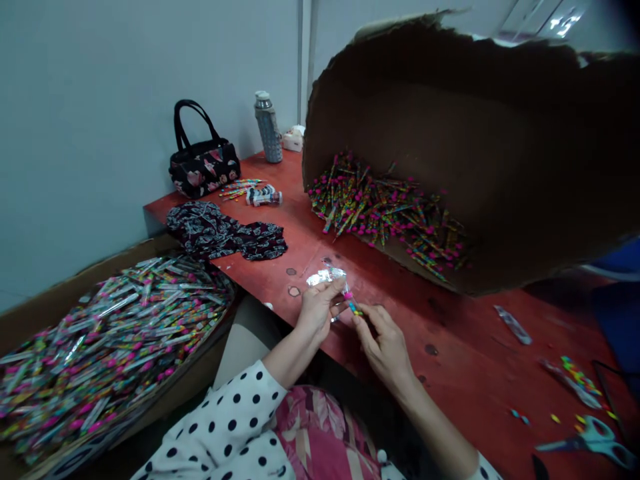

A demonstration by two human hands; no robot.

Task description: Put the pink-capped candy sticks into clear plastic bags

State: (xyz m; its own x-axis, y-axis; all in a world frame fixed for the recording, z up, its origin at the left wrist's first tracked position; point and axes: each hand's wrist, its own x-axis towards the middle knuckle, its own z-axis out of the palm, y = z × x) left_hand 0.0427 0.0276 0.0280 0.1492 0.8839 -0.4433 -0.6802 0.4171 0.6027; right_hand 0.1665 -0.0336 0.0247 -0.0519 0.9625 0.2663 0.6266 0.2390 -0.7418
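Both my hands meet over the front edge of the red table, around a slim multicoloured stick (355,308) with a pink end. My left hand (319,307) is closed at the pink end, where a shiny clear wrapper shows at the fingertips. My right hand (383,339) pinches the coloured lower part between thumb and fingers. Just beyond my left hand, several shiny clear wrappers (325,275) lie on the table. Whether the stick is partly inside a wrapper, I cannot tell.
A cardboard box (480,147) on its side holds many pink-ended sticks (380,207). At left, another box holds many wrapped sticks (130,333). A handbag (205,167), flask (269,130) and dark patterned cloth (225,232) stand behind. Scissors (593,440) lie at right near small coloured pieces (580,377).
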